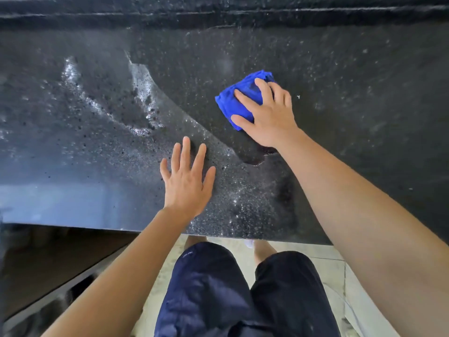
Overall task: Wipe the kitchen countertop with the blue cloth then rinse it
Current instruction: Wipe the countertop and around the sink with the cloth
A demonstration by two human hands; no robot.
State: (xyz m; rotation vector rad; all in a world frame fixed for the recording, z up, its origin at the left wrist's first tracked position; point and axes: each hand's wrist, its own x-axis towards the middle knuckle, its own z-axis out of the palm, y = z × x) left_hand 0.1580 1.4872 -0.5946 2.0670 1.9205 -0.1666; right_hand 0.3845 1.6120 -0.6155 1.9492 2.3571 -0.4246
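- While the right hand (269, 117) lies on top of it, the blue cloth (230, 103) sits on the black countertop (364, 93), in the right half of the surface, about midway between the front edge and the raised back edge (218, 10).
- The cloth has a strong, bright blue colour and is bunched into a thick, compact pad with soft folds. Its far corner and its left side show beyond the hand; the rest is covered by the palm.
- The fingers of the right hand are spread and only lightly bent, and they press down on the top of the cloth. The thumb lies along the near left edge of the cloth.
- The left hand (187, 181) rests flat on the countertop, palm down, nearer to the front edge and to the left of the cloth, apart from it. Its fingers are straight, spread wide, and hold nothing.
- The countertop is dark stone with fine pale speckles. Around the cloth and to the right the surface looks darker and smoother. To the left it is greyer, with curved white streaks (143, 86) and small dark spots. A curved border divides the two areas and passes between the two hands.
- Below the front edge there are dark blue shorts (218, 288) and a pale tiled floor (328, 263).
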